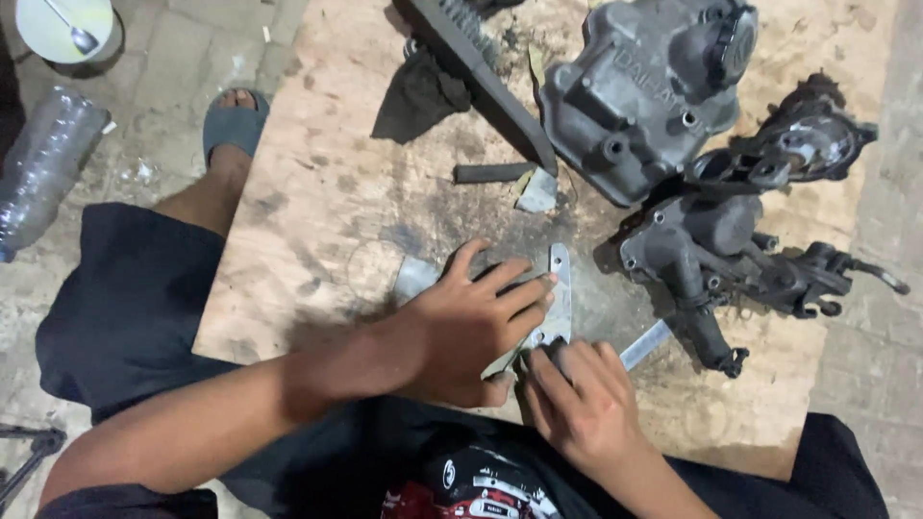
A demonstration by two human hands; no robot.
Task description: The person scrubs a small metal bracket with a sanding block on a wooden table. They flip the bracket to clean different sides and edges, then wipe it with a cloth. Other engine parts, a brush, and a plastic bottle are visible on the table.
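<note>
Pressure from my left hand [471, 322], fingers spread, should pin the flat metal bracket [558, 288] at centre frame while my right hand [582, 404] pinches the thin blade [644, 344].

From my feed I see no screen or sign, and no paper label I can make out. The nearest thing to a package is a clear plastic bottle [43, 163], crumpled and lying on the paved floor well off the left edge of the wooden board [317, 192]. Beyond the board's far left corner stands a round white tub [67, 29], open at the top. Near the far right corner, a grey metal cover [639, 91] has raised lettering cast into it. Below the near edge, a black shirt shows a red and white print [481, 490].
</note>
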